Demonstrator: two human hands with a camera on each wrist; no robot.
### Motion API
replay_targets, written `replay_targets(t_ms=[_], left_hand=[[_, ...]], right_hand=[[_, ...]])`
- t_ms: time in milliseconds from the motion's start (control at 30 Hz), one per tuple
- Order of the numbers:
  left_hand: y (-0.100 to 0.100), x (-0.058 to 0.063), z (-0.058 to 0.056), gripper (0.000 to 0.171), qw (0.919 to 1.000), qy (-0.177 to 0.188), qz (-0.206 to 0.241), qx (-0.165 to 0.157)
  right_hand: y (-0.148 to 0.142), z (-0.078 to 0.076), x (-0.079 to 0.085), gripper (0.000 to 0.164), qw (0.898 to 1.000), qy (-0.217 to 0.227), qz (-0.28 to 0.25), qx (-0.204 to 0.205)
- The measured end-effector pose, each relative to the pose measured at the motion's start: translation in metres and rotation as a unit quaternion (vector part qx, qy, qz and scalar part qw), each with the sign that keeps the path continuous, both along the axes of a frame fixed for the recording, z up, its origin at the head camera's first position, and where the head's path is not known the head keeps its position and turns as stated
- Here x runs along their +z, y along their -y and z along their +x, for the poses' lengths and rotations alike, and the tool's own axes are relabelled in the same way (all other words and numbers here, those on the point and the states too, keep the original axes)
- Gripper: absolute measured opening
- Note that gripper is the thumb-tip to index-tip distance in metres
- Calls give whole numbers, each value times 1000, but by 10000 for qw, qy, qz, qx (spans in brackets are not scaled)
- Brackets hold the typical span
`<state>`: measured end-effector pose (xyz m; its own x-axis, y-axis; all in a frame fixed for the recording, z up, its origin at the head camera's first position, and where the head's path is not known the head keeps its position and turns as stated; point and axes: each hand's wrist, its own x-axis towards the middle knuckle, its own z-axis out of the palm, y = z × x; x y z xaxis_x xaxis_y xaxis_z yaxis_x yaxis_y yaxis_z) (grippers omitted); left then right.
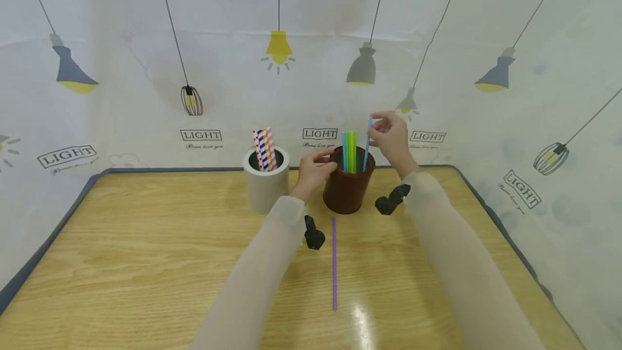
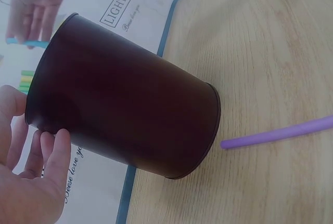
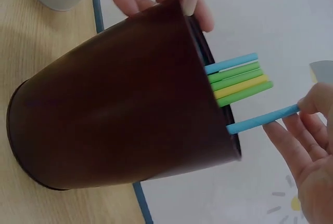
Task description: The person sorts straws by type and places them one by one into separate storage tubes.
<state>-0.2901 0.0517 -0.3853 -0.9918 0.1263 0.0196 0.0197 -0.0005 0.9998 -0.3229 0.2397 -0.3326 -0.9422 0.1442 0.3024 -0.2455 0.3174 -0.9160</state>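
A dark brown round container (image 1: pixel 346 193) stands upright on the table, holding several green, yellow and blue straws (image 1: pixel 350 150). My left hand (image 1: pixel 311 173) grips its rim at the left side, thumb at the edge in the right wrist view. With thumb and fingertips, my right hand (image 1: pixel 392 138) pinches the upper end of a blue straw (image 3: pixel 265 119). That straw's lower end is inside the container at the right of the opening, apart from the bunch. On the table in front of the container lies a purple straw (image 1: pixel 334 263).
Left of the brown container stands a white round container (image 1: pixel 266 190) with several patterned straws (image 1: pixel 264 149). A wall covering (image 1: pixel 233 64) printed with lamps rises behind the wooden table (image 1: pixel 160 253). Both wrists wear black camera mounts.
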Motion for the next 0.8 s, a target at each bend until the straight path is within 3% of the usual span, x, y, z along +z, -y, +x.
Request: replay_targets(t_ms=[267,633,800], left_hand=[[-1,-1,-3,39,9998,128,61,-127],[-3,-1,-2,38,9999,158,-13,53],[-3,-1,-2,38,9999,127,-30,70]], right_hand=[[0,1,-12,33,9987,156,165,452],[12,27,2,32,9960,199,697,529],[8,19,-6,33,9952,208,790,536]])
